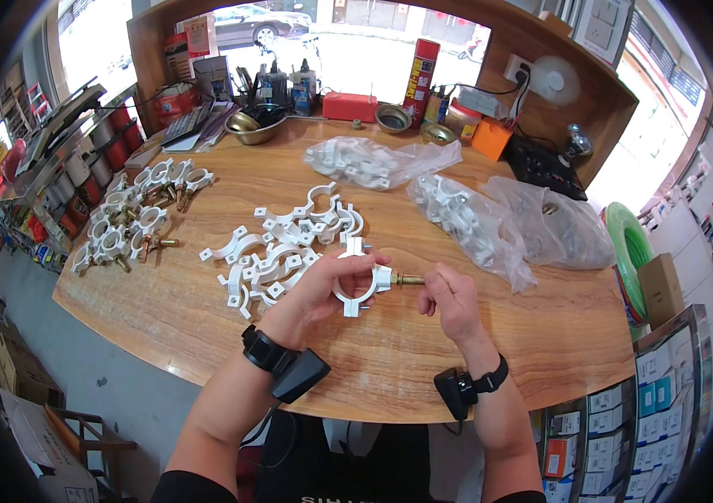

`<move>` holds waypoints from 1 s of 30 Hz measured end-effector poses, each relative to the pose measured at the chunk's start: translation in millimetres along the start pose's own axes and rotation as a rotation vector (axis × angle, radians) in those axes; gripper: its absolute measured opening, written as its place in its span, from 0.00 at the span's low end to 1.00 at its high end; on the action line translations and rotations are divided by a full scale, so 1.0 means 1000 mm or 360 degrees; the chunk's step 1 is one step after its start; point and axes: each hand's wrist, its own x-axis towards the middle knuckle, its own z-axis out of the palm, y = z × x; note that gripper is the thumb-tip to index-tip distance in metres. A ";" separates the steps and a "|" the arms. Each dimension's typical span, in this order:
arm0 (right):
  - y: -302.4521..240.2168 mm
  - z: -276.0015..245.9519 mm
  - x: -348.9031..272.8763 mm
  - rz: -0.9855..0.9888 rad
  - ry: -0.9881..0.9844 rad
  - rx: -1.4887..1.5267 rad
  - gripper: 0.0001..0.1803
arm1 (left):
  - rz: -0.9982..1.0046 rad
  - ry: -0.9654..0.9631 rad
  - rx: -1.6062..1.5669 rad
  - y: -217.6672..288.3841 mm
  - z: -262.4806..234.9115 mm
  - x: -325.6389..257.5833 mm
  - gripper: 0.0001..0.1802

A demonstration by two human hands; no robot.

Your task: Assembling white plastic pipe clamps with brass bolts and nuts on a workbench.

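Near the middle of the table, my left hand (321, 287) is closed around a white ring-shaped pipe clamp (355, 245), its ears pointing up and down. From the clamp's right side a yellowish metal bolt (408, 279) sticks out sideways. My right hand (452, 302) is closed, with thumb and forefinger at the bolt's outer end. Just beyond my left hand lies a loose pile of white clamp halves (273, 267). Farther left sits a group of white ring clamps (111, 242) with yellowish bolts attached.
Clear plastic bags hold white clamp parts (356, 163) at the back and more clamp parts (449, 210) at right. Another plastic bag (553, 222) lies beside them. Metal bowls (258, 132), a red spray can (421, 80) and an orange box (490, 138) stand along the far edge.
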 end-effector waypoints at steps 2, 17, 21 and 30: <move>-0.001 0.000 0.000 0.0107 0.0022 0.0083 0.17 | 0.0038 -0.0012 0.0043 0.000 0.002 0.000 0.16; -0.002 0.000 0.001 0.0258 0.0062 0.0170 0.20 | 0.0202 0.0049 0.0227 -0.001 0.006 -0.001 0.19; 0.001 0.001 0.003 0.0329 0.0060 0.0232 0.19 | 0.0234 0.0139 0.0415 0.001 0.008 -0.002 0.19; 0.002 0.006 0.004 0.0427 0.0124 0.0551 0.20 | 0.0268 0.0122 0.0469 0.003 0.009 -0.004 0.22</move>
